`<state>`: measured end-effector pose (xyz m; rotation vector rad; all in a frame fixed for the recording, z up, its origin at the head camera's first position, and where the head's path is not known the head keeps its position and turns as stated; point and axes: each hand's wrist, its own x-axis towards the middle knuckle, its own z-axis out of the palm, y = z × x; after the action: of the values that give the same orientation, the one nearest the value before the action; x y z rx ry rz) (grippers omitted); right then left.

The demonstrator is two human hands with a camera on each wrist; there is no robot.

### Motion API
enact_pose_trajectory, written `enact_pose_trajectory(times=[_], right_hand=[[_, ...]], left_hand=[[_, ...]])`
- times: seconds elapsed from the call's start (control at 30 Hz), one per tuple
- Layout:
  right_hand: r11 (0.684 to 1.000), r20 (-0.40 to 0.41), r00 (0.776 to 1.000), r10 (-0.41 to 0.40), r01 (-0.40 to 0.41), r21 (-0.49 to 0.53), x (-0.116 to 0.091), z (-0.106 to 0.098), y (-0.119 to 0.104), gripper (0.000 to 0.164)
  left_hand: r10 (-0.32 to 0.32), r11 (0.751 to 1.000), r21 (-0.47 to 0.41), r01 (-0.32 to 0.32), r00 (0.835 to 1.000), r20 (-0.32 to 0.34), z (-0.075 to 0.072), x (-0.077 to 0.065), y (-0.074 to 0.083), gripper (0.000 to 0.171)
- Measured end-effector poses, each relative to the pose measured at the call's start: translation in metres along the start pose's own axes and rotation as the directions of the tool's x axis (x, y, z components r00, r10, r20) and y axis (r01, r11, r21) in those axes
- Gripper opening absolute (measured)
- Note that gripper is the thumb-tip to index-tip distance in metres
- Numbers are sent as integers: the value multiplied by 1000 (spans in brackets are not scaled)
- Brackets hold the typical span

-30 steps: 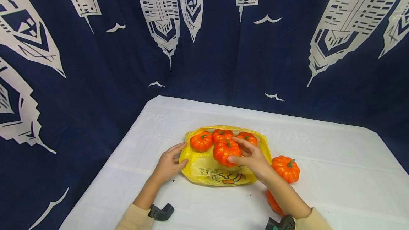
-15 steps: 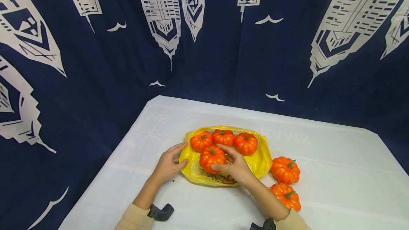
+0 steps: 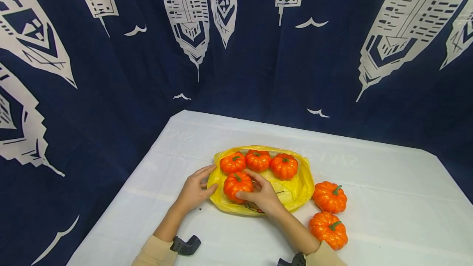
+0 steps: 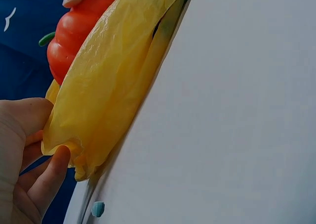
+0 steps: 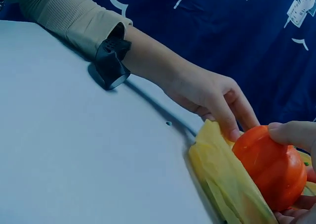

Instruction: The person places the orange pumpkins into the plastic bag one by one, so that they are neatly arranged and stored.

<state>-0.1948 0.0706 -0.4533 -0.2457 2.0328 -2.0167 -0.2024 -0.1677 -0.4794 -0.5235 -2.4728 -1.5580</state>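
Observation:
My right hand (image 3: 264, 194) grips a small orange pumpkin (image 3: 236, 186) with a green stem, thumb on the near side and fingers round the far side. It is held low inside the front left of an open yellow plastic bag (image 3: 295, 204). My left hand (image 3: 196, 188) holds the bag's left end; in the left wrist view the bag's edge (image 4: 64, 135) lies between thumb and fingers. Along the back of the bag sit three more pumpkins: a left one (image 3: 232, 163), a middle one (image 3: 258, 160) and a right one (image 3: 284, 166).
To the right of the bag, two pumpkins stand on the white-covered table (image 3: 388, 200), a farther one (image 3: 330, 197) and a nearer one (image 3: 328, 230). A dark blue curtain (image 3: 258, 77) with a white skyline print hangs behind. A tiny dark speck (image 3: 200, 209) lies near my left wrist.
My right hand has carried its pumpkin left and lower, into the bag's front left. The right-hand pumpkin in the bag and the nearer table pumpkin now show fully. My left hand stays put.

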Motion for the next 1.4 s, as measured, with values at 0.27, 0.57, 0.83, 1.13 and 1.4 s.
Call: enact_pose_trajectory(times=[0.27,0.57,0.83,1.13,1.4], right_hand=[[1000,-31,999,-13,14,17,2,8,7,74],[998,-59,997,-53,51,-25,3,14,18,73],[989,-59,992,-113,106,-108,2,17,26,73],[979,-57,988,-142,132,-155,0,20,28,79],[983,-78,987,-138,127,-135,-1,18,24,82]], left_hand=[[24,1000,-1,-24,1000,4,0,0,1,56],[-12,1000,-3,12,1000,16,-1,0,3,56],[-10,1000,-26,10,1000,18,-2,-1,9,56],[1,1000,-2,-1,1000,11,0,0,3,57],[4,1000,1,-4,1000,12,0,0,2,56]])
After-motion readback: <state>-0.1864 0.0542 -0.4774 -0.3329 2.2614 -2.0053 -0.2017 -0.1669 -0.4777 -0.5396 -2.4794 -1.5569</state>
